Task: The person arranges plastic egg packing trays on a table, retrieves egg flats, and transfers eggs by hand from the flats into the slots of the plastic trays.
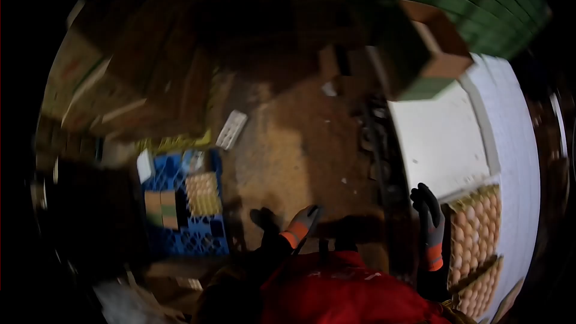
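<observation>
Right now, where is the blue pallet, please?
In the head view, the blue pallet is on the left, under an egg tray, left of the left hand.

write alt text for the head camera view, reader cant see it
In dim light, a person's gloved right hand is beside trays of eggs; their gloved left hand is over a brown floor. An open box stands at the far end of a white surface, and a blue pallet at left holds more eggs.
</observation>
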Action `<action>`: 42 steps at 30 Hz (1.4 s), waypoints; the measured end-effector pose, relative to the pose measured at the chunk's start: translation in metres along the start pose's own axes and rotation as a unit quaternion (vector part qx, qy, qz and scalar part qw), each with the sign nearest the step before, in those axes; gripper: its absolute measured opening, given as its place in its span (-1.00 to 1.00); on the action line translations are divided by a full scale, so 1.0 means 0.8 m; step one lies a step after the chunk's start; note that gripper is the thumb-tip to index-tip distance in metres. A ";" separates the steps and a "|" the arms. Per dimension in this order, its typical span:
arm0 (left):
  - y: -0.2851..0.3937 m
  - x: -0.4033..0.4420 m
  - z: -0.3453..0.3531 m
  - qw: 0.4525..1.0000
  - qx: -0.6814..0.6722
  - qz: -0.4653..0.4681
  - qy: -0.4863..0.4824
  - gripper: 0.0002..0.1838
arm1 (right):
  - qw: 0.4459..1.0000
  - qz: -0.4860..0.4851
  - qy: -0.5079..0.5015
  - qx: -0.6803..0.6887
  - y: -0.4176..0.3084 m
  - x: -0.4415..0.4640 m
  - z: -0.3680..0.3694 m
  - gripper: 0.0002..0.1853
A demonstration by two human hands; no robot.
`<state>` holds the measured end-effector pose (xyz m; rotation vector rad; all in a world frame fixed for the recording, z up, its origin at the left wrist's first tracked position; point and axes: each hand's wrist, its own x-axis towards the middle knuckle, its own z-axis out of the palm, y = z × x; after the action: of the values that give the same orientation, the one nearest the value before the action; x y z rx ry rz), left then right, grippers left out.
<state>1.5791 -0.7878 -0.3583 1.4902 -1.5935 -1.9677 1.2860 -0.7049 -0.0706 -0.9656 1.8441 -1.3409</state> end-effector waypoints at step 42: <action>-0.774 -0.092 -0.593 0.793 0.051 -0.102 0.598 -0.65 | 0.654 0.351 -0.670 -0.010 0.552 0.026 1.273 -0.35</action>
<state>2.2380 -0.7838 -0.7824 2.2688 -0.9249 -0.5524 2.0464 -1.1209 -0.7640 -0.7130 0.7901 0.0711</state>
